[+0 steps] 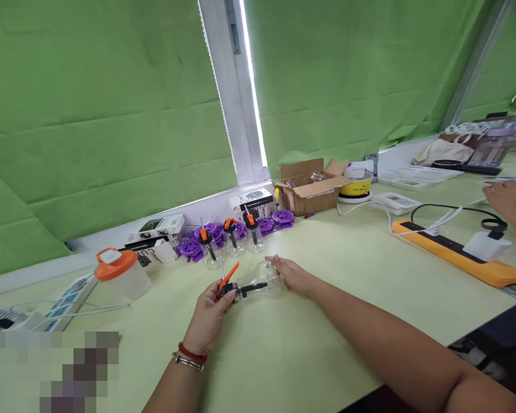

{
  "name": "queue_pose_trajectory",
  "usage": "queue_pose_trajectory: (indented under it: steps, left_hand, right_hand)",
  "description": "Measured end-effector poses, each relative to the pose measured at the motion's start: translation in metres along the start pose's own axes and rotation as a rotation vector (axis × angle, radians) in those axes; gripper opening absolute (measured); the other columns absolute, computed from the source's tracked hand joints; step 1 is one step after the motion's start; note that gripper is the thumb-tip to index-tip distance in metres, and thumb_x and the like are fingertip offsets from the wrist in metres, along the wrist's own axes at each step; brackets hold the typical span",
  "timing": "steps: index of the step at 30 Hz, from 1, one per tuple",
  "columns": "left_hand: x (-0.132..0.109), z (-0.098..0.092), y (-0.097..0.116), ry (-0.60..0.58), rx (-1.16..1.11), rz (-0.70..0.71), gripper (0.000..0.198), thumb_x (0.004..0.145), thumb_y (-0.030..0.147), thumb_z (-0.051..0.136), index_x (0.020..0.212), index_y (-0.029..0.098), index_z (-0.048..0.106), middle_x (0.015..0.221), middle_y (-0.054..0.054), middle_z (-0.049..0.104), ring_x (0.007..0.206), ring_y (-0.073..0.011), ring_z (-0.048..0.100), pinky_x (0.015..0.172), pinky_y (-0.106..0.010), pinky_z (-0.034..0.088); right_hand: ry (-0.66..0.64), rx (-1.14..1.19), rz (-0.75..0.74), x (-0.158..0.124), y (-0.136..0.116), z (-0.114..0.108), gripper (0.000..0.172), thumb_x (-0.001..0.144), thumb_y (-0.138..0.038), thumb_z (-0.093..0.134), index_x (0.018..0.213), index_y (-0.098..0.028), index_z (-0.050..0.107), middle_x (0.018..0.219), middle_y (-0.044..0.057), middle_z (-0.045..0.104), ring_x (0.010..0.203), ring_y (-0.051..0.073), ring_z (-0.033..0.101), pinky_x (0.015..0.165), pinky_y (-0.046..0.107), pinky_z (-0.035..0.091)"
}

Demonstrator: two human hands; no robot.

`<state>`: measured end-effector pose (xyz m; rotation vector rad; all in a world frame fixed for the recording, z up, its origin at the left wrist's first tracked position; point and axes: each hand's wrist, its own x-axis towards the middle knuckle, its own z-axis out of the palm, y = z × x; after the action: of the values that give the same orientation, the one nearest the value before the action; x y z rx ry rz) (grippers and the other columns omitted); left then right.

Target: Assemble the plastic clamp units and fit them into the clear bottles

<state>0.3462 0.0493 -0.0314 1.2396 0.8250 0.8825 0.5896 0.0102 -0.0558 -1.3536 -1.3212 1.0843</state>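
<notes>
The left hand [208, 312] is closed around the black and orange spray head [234, 285], thumb and fingers pinched on it. That head sits in the neck of one clear bottle [262, 279], which lies on its side just above the table [327, 332]. The right hand [294, 275] is half curled, its fingers cupping the bottle's far end. The bottle is held between both hands, in front of the person.

Just behind it stand three more bottles [233, 241] in a row, each upright with an orange and black head. Around them lie purple round pieces [282, 217], about six, though they overlap too much for a firm count. Behind those are two small printed boxes [155, 226] against the wall.

To the left stands one clear jar with an orange lid [119, 274], and beyond it one white power strip [69, 295]. To the right sit one open cardboard box [312, 189], one yellow bowl [356, 186] and one orange power strip [456, 255]. Another person's hand [511, 203] shows at the right edge.
</notes>
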Motion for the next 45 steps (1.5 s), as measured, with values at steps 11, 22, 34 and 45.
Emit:
queue_pose_trajectory:
  steps: [11, 22, 34, 45]
  left_hand:
    - [0.003, -0.001, -0.005, 0.019, -0.048, -0.006, 0.041, 0.060, 0.030, 0.080, 0.096, 0.015, 0.067, 0.091, -0.005, 0.065, 0.084, -0.0146, 0.057, 0.079, -0.027, 0.046]
    - [0.005, -0.004, -0.005, 0.045, -0.113, -0.074, 0.041, 0.059, 0.035, 0.080, 0.091, 0.013, 0.069, 0.086, -0.004, 0.066, 0.080, -0.0144, 0.059, 0.079, -0.030, 0.048]
    - [0.007, -0.009, -0.002, 0.102, -0.078, -0.015, 0.044, 0.061, 0.037, 0.079, 0.096, 0.012, 0.068, 0.089, -0.005, 0.065, 0.077, -0.0125, 0.058, 0.073, -0.026, 0.049]
    - [0.007, -0.008, -0.006, 0.077, -0.103, 0.009, 0.043, 0.062, 0.035, 0.078, 0.099, 0.014, 0.066, 0.096, -0.006, 0.065, 0.086, -0.0145, 0.060, 0.081, -0.029, 0.048]
  right_hand:
    - [-0.140, 0.037, -0.159, 0.002, 0.000, -0.006, 0.067, 0.073, -0.041, 0.069, 0.133, -0.022, 0.046, 0.115, 0.007, 0.048, 0.079, 0.011, 0.047, 0.070, 0.026, 0.043]
    - [-0.181, 0.034, -0.093, 0.003, 0.000, -0.003, 0.060, 0.077, -0.053, 0.061, 0.125, -0.020, 0.048, 0.102, 0.004, 0.048, 0.066, 0.009, 0.045, 0.062, 0.026, 0.042]
    - [-0.100, -0.124, -0.347, -0.003, -0.006, -0.003, 0.073, 0.059, -0.034, 0.081, 0.123, -0.025, 0.048, 0.124, 0.005, 0.046, 0.120, 0.023, 0.039, 0.105, 0.040, 0.029]
    - [-0.088, -0.100, -0.425, 0.000, 0.000, -0.003, 0.070, 0.060, -0.036, 0.081, 0.123, -0.026, 0.049, 0.123, 0.006, 0.049, 0.112, 0.021, 0.047, 0.100, 0.042, 0.034]
